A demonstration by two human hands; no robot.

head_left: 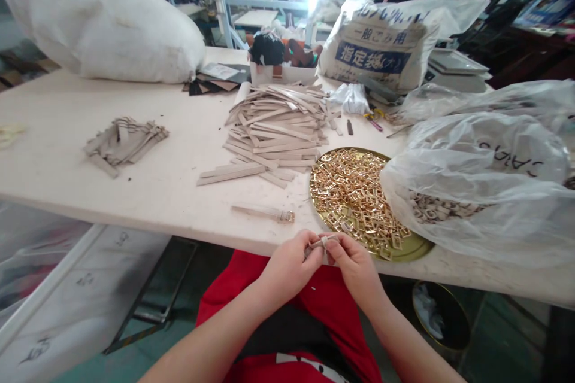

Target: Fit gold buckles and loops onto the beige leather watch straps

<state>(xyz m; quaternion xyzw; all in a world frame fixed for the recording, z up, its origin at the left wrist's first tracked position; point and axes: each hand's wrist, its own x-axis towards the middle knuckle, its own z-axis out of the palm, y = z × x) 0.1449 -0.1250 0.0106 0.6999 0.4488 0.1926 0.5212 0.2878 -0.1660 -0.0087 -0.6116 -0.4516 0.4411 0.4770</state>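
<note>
My left hand (299, 256) and my right hand (348, 251) meet at the table's front edge, fingers closed on a beige strap (322, 243). A small light loop seems to sit around the strap between my fingertips; most of the strap is hidden by my hands. Just beyond lies a beige strap with a gold buckle (265, 213) at its right end. To the right of my hands a round gold tray (422, 248) holds a heap of gold buckles (359, 191). A big pile of loose beige straps (278, 125) rests farther back.
A smaller bundle of straps (126, 140) lies at the left. Clear plastic bags (485, 185) with small beige pieces crowd the right side. Behind stand a stuffed white sack (103, 27), a box (283, 75) and a printed bag (381, 42). A bin (442, 314) is below.
</note>
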